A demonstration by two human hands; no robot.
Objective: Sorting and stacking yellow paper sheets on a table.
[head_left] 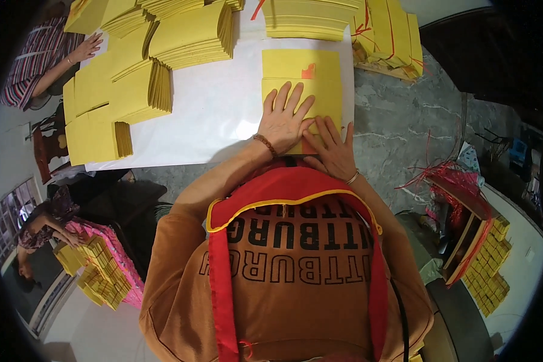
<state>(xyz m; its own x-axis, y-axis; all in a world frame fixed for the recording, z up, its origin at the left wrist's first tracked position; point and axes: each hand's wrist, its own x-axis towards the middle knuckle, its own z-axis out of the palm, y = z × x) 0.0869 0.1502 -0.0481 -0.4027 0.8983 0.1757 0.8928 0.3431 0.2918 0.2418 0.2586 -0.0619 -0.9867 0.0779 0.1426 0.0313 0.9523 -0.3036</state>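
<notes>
My left hand (283, 117) lies palm down with its fingers spread on a yellow paper sheet (280, 61), near the table's front edge. A beaded bracelet circles that wrist. Just right of it, my right hand (333, 149) rests at the sheet's near right part, fingers stretched out and thumb tucked toward the left hand. The sheet shows a crosswise line, perhaps a fold or the edge of a second layer. A small orange-red patch (308, 71) sits beyond my left fingertips. Another orange-red bit shows between my hands, mostly covered.
Fanned stacks of folded yellow paper (142, 90) cover the white table's (208, 123) left and far side; another stack (308, 18) lies straight ahead. Red-tied yellow bundles (389, 36) stand beyond the right edge. A co-worker's hand (87, 47) touches the far left corner. Red strings (443, 175) hang right.
</notes>
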